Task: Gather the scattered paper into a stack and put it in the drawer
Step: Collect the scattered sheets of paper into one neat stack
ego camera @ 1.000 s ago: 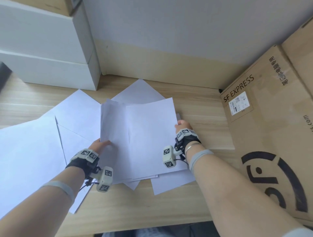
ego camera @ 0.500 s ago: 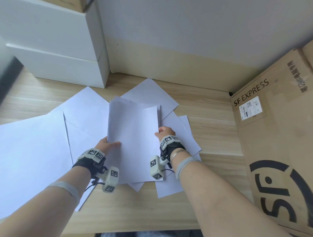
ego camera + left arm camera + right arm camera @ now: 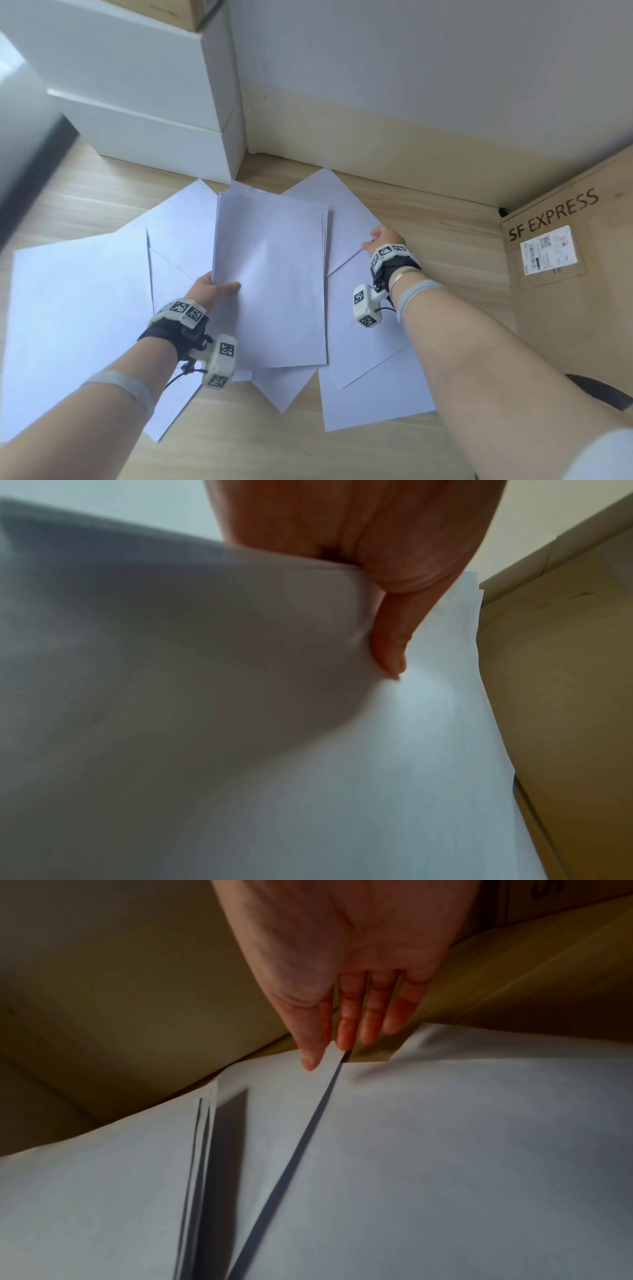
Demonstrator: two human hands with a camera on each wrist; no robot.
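Note:
My left hand [image 3: 212,291] grips a stack of white sheets [image 3: 270,281] by its left edge, thumb on top, and holds it tilted above the wooden surface. The left wrist view shows that thumb [image 3: 387,642] pressed onto the stack [image 3: 428,750]. My right hand [image 3: 380,240] is off to the stack's right, at the corner of a loose sheet [image 3: 346,233]. Seen from the right wrist, thumb and forefinger of that hand [image 3: 325,1053] pinch this sheet's [image 3: 281,1096] slightly lifted corner. More loose sheets lie at the left [image 3: 78,308] and lower right [image 3: 373,394].
A white drawer unit [image 3: 154,130] stands at the back left against the wall, its drawers closed. A large SF EXPRESS cardboard box [image 3: 565,291] blocks the right side. Bare wooden surface [image 3: 428,219] shows behind the right hand.
My right hand let go of the stack's right edge and moved right to a loose sheet's corner. The left hand alone holds the stack, whose sheets are squared up.

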